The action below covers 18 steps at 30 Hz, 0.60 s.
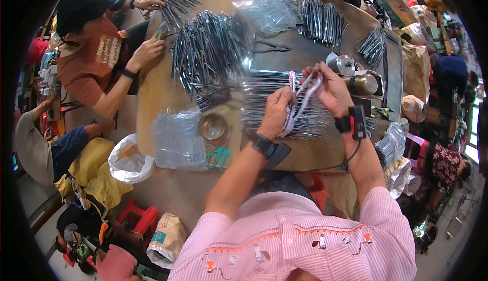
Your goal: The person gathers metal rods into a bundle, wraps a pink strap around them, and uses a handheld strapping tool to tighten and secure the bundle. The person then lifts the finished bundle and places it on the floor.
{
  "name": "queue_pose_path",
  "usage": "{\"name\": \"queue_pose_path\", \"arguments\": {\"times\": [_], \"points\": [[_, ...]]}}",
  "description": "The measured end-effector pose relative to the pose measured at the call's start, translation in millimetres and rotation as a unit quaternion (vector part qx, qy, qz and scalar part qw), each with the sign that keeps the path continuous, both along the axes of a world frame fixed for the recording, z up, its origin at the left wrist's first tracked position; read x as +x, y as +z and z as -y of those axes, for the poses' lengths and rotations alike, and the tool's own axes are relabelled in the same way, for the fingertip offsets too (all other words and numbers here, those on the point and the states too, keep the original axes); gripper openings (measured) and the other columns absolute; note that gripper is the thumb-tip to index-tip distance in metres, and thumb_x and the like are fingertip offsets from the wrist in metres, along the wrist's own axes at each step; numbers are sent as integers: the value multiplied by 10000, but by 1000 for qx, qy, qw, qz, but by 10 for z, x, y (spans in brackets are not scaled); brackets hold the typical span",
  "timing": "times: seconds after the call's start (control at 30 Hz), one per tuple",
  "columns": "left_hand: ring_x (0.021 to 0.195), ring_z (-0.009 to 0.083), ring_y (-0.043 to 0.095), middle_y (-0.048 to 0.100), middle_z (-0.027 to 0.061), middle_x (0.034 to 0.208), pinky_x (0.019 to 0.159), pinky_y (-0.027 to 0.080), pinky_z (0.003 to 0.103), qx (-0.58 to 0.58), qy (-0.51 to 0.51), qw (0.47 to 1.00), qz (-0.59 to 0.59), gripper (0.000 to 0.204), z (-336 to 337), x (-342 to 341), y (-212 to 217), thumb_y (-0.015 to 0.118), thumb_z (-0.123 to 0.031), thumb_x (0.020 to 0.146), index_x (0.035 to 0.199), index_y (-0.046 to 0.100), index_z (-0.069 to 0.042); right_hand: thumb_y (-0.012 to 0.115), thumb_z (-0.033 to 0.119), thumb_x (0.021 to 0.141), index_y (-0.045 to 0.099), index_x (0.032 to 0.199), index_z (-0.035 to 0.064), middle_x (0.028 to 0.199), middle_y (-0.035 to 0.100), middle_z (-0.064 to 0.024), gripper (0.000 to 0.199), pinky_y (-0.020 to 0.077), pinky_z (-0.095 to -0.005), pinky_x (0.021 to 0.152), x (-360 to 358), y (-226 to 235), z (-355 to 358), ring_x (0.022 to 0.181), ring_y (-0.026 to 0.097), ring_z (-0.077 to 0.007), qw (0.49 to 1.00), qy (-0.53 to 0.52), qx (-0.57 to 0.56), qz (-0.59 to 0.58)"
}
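Note:
My left hand [275, 112] and my right hand [330, 89] are raised over a round wooden table [152, 93], both gripping one clear plastic sleeve [301, 100] with a slim metal tool inside. The left hand pinches its lower part, the right hand its upper end. Under my hands lies a spread of bagged metal tools [264, 103]. A black band sits on each wrist.
A big pile of loose metal pliers [208, 47] fills the table's middle, with more bagged ones [317, 19] at the far side. Empty clear bags [178, 138], a small metal bowl [212, 126] and teal scissors [218, 157] lie at my left. A seated person [96, 52] handles tools at far left.

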<state>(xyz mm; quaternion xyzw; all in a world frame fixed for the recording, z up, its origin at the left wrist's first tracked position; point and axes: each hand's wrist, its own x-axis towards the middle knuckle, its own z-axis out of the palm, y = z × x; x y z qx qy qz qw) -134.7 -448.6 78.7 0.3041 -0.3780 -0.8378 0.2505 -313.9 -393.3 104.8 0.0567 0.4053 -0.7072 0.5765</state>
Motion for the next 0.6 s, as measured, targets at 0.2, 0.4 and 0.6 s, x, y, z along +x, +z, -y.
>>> {"name": "queue_pose_path", "arguments": {"times": [0.2,0.4,0.6], "points": [[594,60,322,346,-33,598,508,266,284,-250,41,964,77,438,-282,122,-109,546,-196,976,612,395,-6,514,260,992,438,805,97,617,315,28,260,342,-289,532,-113,-363,501,510,294,-108,991,37,119,39],[581,152,370,385,53,607,539,321,320,-233,-18,970,70,367,-649,582,-20,619,-104,906,623,417,12,532,250,984,470,814,73,607,363,29,253,341,-268,503,-58,-528,676,487,295,-94,972,102,210,21],[645,320,507,507,152,704,588,428,377,-426,-41,902,54,166,-777,774,-39,620,-78,813,686,539,-8,517,256,992,477,828,69,614,372,35,252,361,-268,500,39,-543,649,476,286,-80,959,127,253,17]]}}
